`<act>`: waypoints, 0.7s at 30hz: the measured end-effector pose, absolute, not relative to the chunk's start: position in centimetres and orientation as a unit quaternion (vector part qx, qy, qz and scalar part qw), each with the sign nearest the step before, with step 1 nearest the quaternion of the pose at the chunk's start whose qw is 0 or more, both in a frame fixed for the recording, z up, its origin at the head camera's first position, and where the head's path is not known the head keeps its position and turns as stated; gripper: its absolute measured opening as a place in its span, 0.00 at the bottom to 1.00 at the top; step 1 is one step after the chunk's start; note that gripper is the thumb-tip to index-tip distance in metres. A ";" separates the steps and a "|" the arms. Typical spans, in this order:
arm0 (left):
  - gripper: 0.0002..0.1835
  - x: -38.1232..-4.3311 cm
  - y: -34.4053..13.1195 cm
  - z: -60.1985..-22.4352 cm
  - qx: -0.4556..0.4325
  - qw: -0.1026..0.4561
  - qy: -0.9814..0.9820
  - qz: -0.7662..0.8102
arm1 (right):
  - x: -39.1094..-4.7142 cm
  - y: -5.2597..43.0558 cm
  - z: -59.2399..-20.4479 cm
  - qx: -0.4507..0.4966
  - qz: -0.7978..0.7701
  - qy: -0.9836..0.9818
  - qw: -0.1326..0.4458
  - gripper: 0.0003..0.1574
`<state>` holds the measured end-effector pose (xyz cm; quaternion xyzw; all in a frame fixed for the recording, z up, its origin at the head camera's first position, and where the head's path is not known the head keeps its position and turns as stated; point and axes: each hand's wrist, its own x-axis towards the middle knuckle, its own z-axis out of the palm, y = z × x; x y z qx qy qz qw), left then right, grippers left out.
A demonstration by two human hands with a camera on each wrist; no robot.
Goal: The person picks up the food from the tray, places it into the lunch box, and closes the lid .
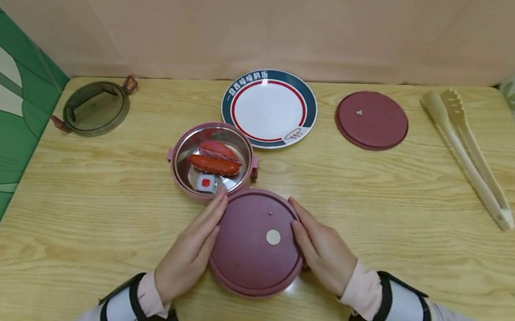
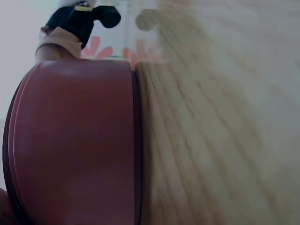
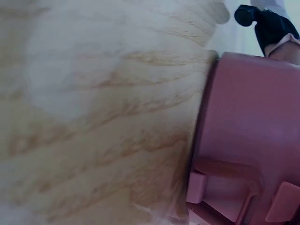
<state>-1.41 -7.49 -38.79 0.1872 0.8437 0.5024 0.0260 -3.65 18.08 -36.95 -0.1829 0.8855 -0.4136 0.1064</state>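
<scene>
A round mauve-pink lunch box tier (image 1: 255, 251) stands on the table, its flat top marked by a pale round spot. Against its left side lies my left hand (image 1: 187, 257), fingers extended along the wall. My right hand (image 1: 324, 248) touches the opposite side with nearly straight fingers. Its smooth wall (image 2: 75, 140) fills much of the left wrist view. A clasp (image 3: 225, 168) shows low on the wall in the right wrist view. Just behind, a pink steel-lined bowl (image 1: 178, 178) contains sausages (image 1: 214, 165) and a small white packet with a red mark (image 1: 206, 182).
A white plate with a blue rim (image 1: 268, 108) lies behind the bowl. At the back left is a transparent lid (image 1: 104, 112) with clasps. A maroon disc-shaped lid (image 1: 376, 121) and beige tongs (image 1: 468, 156) lie at the back right of the wooden table (image 1: 405, 225).
</scene>
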 end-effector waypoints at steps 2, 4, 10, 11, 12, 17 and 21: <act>0.29 -1.4 -7.5 -38.8 0.195 0.025 0.848 0.493 | -3.6 18.4 -36.9 -0.185 -0.418 0.882 0.112 0.28; 0.28 -1.5 -7.4 -38.8 0.201 0.026 0.851 0.485 | -3.6 18.7 -36.8 -0.191 -0.424 0.878 0.115 0.27; 0.28 -1.5 -7.4 -38.4 0.207 0.042 0.856 0.472 | -3.6 19.3 -36.5 -0.205 -0.435 0.869 0.118 0.26; 0.28 -1.5 -7.4 -38.3 0.206 0.045 0.857 0.471 | -3.5 19.3 -36.5 -0.204 -0.436 0.869 0.117 0.26; 0.28 -1.5 -7.4 -38.3 0.207 0.044 0.858 0.469 | -3.5 19.3 -36.5 -0.203 -0.435 0.870 0.114 0.26; 0.29 -1.8 -7.3 -38.1 0.213 0.033 0.868 0.448 | -3.4 19.2 -36.2 -0.213 -0.374 0.900 0.062 0.24; 0.28 -2.0 -7.2 -37.4 0.213 0.034 0.880 0.422 | -3.5 19.0 -35.8 -0.226 -0.307 0.924 0.027 0.23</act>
